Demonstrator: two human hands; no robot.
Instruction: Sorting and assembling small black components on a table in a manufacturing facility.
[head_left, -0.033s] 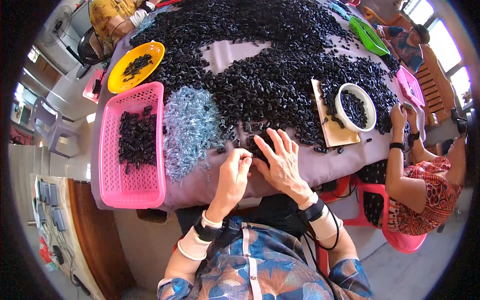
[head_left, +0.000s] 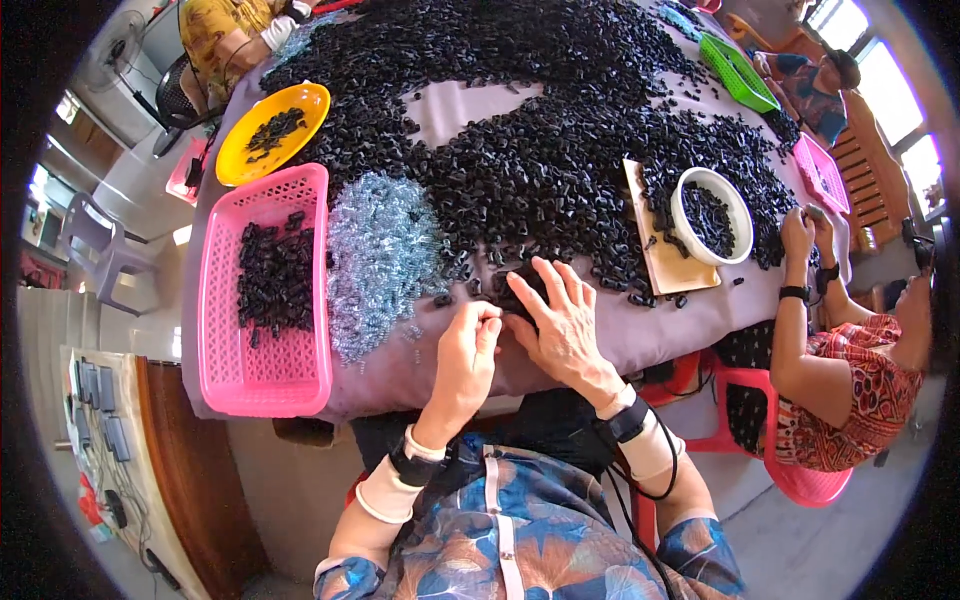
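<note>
My left hand [head_left: 468, 350] is at the table's near edge, its thumb and fingertips pinched together. Whatever sits in that pinch is too small or hidden to make out. My right hand [head_left: 558, 325] rests beside it with fingers stretched out and spread over small black plastic pieces [head_left: 520, 290]; its thumb points toward the left fingertips. To the left of my hands lies a heap of small clear bluish coil-like pieces [head_left: 380, 260]. A broad spread of the same kind of black pieces [head_left: 500, 190] covers the cloth beyond.
A pink basket [head_left: 212, 300] holding black pieces stands at the left, with a yellow plate [head_left: 228, 160] behind it. On the right are a tan tray [head_left: 690, 277] and a white bowl [head_left: 740, 225]. A co-worker's hands [head_left: 810, 230] work at the right edge; others sit farther off.
</note>
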